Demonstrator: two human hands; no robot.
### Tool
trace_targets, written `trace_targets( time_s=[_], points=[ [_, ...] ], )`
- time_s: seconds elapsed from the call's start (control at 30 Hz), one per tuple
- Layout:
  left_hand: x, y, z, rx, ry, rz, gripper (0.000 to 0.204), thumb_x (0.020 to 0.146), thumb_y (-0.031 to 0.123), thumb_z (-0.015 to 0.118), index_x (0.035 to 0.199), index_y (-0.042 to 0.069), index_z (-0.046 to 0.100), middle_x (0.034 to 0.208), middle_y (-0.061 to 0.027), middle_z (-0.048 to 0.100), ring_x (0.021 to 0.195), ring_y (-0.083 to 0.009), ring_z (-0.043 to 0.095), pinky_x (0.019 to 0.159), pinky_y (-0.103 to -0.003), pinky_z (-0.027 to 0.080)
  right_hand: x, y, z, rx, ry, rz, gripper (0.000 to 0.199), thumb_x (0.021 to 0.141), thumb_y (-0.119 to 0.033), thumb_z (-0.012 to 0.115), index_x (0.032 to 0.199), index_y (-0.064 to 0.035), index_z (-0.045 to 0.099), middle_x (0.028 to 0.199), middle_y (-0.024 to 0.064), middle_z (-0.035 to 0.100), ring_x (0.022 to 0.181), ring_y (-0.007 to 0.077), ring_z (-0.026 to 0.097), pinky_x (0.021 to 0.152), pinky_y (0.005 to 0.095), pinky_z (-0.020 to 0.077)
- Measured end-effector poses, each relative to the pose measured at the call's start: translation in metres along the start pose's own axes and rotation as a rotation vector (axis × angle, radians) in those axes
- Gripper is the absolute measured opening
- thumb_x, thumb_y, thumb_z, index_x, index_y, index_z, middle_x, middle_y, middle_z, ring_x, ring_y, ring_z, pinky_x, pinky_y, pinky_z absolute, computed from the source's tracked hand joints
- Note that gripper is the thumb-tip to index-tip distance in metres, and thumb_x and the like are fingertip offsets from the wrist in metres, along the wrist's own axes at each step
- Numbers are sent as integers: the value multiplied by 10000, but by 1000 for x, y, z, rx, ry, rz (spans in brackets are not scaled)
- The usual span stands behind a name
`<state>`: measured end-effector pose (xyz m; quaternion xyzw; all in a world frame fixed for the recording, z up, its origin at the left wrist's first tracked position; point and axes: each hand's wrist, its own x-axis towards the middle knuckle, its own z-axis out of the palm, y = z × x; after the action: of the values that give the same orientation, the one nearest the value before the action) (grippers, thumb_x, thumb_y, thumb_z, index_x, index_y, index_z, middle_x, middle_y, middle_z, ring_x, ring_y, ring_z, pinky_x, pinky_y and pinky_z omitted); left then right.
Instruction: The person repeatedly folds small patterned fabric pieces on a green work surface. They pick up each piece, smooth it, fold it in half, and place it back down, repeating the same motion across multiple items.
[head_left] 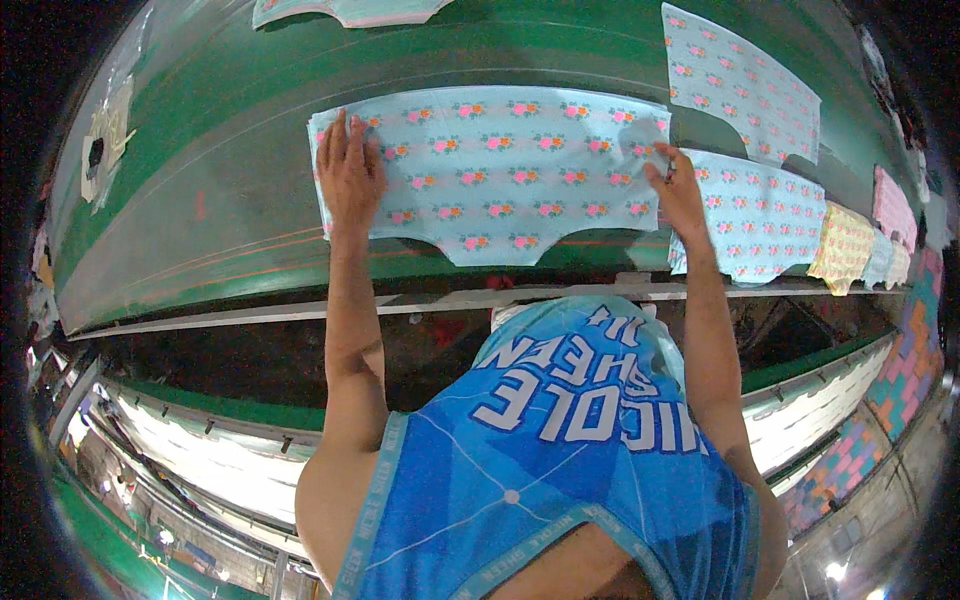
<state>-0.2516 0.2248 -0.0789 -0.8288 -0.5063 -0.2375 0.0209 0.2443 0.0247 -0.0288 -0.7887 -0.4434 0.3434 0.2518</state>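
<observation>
Under your left hand (349, 172) the fingers lie flat and slightly spread, palm down on the left end of the floral fabric piece (500, 170), pinning that end to the green table (200, 190). At the other end, your right hand (675, 185) has its fingertips drawn together on the cloth near the upper right corner; it looks like a pinch or a press on a raised fold, though from this angle I cannot tell whether any cloth is actually gripped between them.

Between your two hands the pale blue piece with pink flowers lies mostly flat and stretched along the table, its scooped cut-outs facing you on the near edge. Most of the spreading seems done: the left and middle sections look smooth. What appears left is the right end, where the cloth by your fingertips is a little rumpled and lifted, and its edge sits just over the neighbouring piece.

Beyond your right fingers, a second floral piece (760, 215) lies just beside and partly under the first, and a third blue piece (740, 85) sits farther back. Past those, toward the far right, a yellow patterned piece (842, 243) and a pink piece (892, 205) follow in a row. Above your left fingers, well apart, another pale piece (350, 10) rests at the far edge of the table.
</observation>
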Motion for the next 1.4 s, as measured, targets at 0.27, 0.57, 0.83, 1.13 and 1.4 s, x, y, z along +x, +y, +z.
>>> trace_targets(
  time_s=[0.27, 0.57, 0.83, 1.13, 1.4],
  points=[
    [-4, 10, 8, 66, -193, -129, 713, 1100, 523, 408, 1651, 74, 352, 1734, -221, 256, 1612, -431, 197, 1305, -576, 136, -34, -7, -8, -142, -96, -186, 817, 851, -182, 839, 1578, -173, 467, 1464, 186, 485, 1437, 388, 395, 1244, 481, 325],
    [-31, 2, -3, 118, -256, -231, 758, 1090, 598, 395, 1666, 108, 335, 1753, -216, 196, 1613, -464, 156, 1284, -639, 129, -54, 24, -12, -24, -91, -81, 802, 854, -72, 790, 1574, -217, 469, 1549, 192, 382, 1350, 363, 490, 1018, 399, 564],
    [-69, 26, -16, 226, -212, -462, 781, 1085, 605, 405, 1672, 98, 314, 1749, -217, 205, 1603, -506, 138, 1272, -661, 142, -70, 31, -38, 88, 29, -110, 463, 926, -94, 751, 1377, -98, 647, 1335, 160, 628, 1173, 251, 663, 883, 357, 603],
    [-49, 211, -10, 73, 91, -153, 484, 954, 284, 744, 1361, 34, 667, 1416, -226, 635, 1372, -415, 525, 1136, -577, 414, -72, 121, -122, -384, 258, -353, 282, 934, -110, 743, 1212, -61, 725, 1257, 148, 697, 1177, 363, 638, 1022, 476, 514],
    [38, 436, 82, -399, -95, 80, 214, 909, 228, 781, 1083, 104, 789, 1061, -103, 756, 1071, -315, 687, 991, -464, 476, -78, 164, -167, -311, 302, -480, 229, 937, -138, 756, 1152, -59, 752, 1290, 151, 676, 1205, 374, 613, 1047, 467, 503]
  ],
)
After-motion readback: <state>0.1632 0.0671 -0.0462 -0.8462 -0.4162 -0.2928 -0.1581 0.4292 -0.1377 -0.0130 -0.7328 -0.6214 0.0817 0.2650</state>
